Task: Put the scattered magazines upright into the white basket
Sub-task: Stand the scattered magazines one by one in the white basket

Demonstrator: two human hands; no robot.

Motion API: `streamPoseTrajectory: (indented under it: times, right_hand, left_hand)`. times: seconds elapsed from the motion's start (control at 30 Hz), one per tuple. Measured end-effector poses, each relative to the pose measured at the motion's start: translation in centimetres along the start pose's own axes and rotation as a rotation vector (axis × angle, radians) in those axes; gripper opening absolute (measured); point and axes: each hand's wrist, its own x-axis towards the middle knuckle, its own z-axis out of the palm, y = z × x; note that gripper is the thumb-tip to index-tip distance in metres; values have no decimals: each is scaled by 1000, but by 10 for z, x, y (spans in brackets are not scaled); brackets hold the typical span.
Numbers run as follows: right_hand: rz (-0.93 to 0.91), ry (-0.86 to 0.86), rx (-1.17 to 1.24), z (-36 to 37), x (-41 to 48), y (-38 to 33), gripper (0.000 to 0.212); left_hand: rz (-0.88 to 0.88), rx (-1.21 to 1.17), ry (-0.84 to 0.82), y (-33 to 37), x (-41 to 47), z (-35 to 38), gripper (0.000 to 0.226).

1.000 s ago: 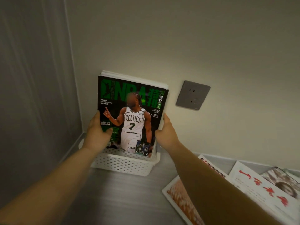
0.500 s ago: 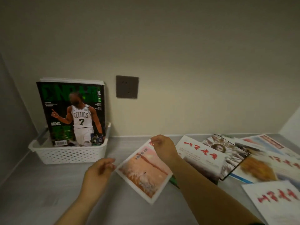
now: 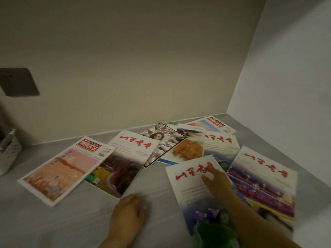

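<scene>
Several magazines lie flat and overlapping on the grey surface. My right hand (image 3: pixel 215 178) rests with fingers spread on a white magazine with red characters and purple flowers (image 3: pixel 193 192). My left hand (image 3: pixel 129 212) lies on the bare surface left of it, holding nothing. A pink-covered magazine (image 3: pixel 62 169) sits at the left, beside a white and maroon one (image 3: pixel 123 161). Only a corner of the white basket (image 3: pixel 8 154) shows at the left edge, with something upright in it.
More magazines fan toward the back right: a black-bordered one (image 3: pixel 163 144), an orange-photo one (image 3: pixel 188 149), a large one at the right (image 3: pixel 263 181). A dark wall socket (image 3: pixel 18 82) is on the back wall. A white side wall (image 3: pixel 286 86) closes the right.
The view has swung right, away from the basket. My hands left the basketball magazine standing in the basket, passed the pink one, and my right hand now lies on the red-lettered magazine.
</scene>
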Motion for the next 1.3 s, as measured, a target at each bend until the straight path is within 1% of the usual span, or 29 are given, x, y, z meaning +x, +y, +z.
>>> streamPoseTrajectory:
  times: [0.03, 0.07, 0.13, 0.17, 0.23, 0.33, 0.4, 0.5, 0.6, 0.73, 0.83, 0.87, 1.0, 1.07, 1.13, 1.23, 1.3]
  right_hand:
    - [-26, 161, -156, 0, 0, 20, 41]
    - [19, 236, -328, 0, 1, 33, 51]
    - [80, 216, -545, -12, 2, 65, 64]
    - [63, 200, -581, -15, 3, 78, 67]
    - [27, 224, -617, -17, 7, 91, 70]
    - [4, 297, -637, -6, 7, 100, 71]
    - [11, 292, -663, -7, 8, 102, 71]
    - [-7, 298, -664, -7, 10, 107, 70]
    - [-26, 313, -675, -7, 9, 108, 69]
    - [-22, 302, -652, -8, 9, 108, 69]
    - [-19, 303, -649, -8, 9, 108, 69]
    - [-18, 305, -652, -8, 9, 108, 69]
    - [-15, 318, -657, -9, 7, 106, 68]
    - [-19, 331, -633, -10, 6, 105, 68]
    - [-16, 347, -541, -13, 7, 102, 66]
    - [36, 381, -233, -18, 12, 91, 61]
    - [88, 418, -5, -22, 15, 79, 55]
  left_hand:
    - [11, 85, -24, 7, -1, 9, 41]
    - [7, 157, -58, 19, -2, 20, 47]
    - [-13, 246, -144, 40, -2, 41, 58]
    - [-26, 275, -189, 49, -3, 50, 63]
    - [-37, 314, -259, 63, -4, 62, 66]
    - [-34, 312, -296, 77, -4, 76, 69]
    - [-60, 252, -294, 86, -3, 82, 72]
    - [-140, 124, -263, 96, -1, 84, 60]
    - [-277, -31, -214, 102, 1, 84, 46]
    - [-468, -188, -198, 104, 8, 81, 37]
    - [-550, -504, -226, 109, 11, 76, 30]
    - [-552, -548, -256, 111, 11, 74, 29]
    - [-477, -669, -429, 120, 3, 74, 30]
    - [-435, -709, -449, 124, -3, 76, 28]
    - [-363, -719, -393, 127, -6, 73, 22]
    - [-265, -687, -249, 127, -3, 60, 36]
    - [-198, -669, -219, 125, 0, 48, 45]
